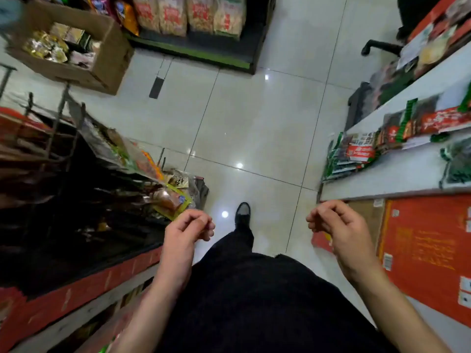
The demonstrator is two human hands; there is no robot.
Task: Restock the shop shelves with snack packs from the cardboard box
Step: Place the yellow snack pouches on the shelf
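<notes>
We stand on a glossy pale tiled floor (254, 118) between stocked red-edged shop shelves (397, 171). The open brown cardboard box (107, 54) of foil snack packs (46, 47) sits far ahead on the left, well apart from our left hand (187, 230) and right hand (336, 225), whose fingers (321, 215) curl loosely, holding nothing.

Landmark: we are taking the cardboard box (84, 44) as our fixed point; it is sitting on the floor (254, 128) at far left.
In the box: snack packs (48, 47) are lying inside it.
Right of the box: a low shelf (204, 50) is standing just beside it, with large bags (188, 15) standing in a row on it.
Nearer us than the box: a hook rack (51, 118) is standing, with packs hanging on it.
Far right of the box, across the floor: a shelf (397, 171) is carrying flat packs (356, 151).
Our hands: the left hand (188, 228) is hanging nearer us than the rack; the right hand (334, 220) is hanging well to the right of the box, near that shelf.
</notes>
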